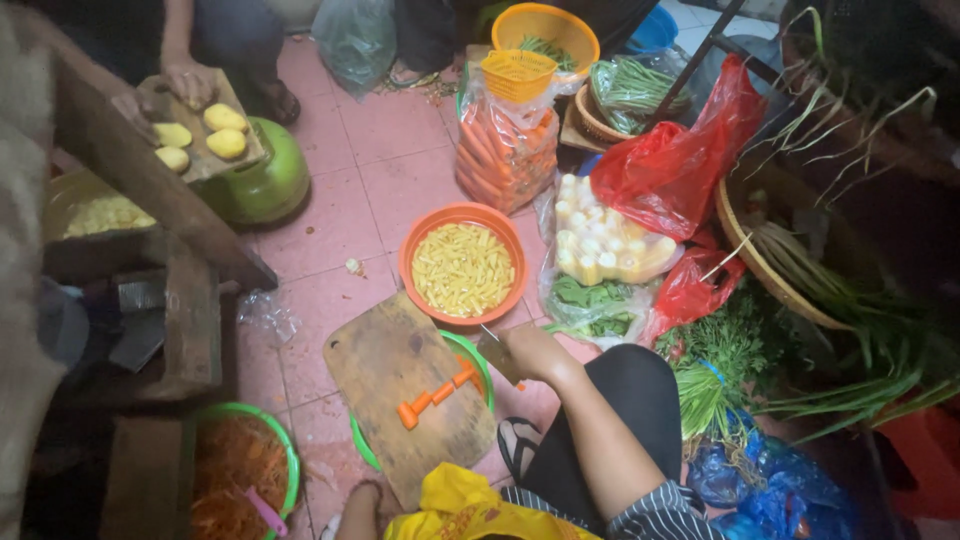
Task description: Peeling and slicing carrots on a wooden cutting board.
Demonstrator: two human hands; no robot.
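Several short orange carrot pieces (pixel 437 393) lie in a row on the worn brown wooden cutting board (pixel 400 385); they look firm, light and slick at the cut faces, best pinched by their sides. Just right of the board, the right hand (pixel 530 352) is clenched round a knife handle (pixel 497 355), blade mostly hidden. The left hand is not visible. Beyond the board sits a round orange plastic bowl (pixel 463 220) of pale yellow sticks.
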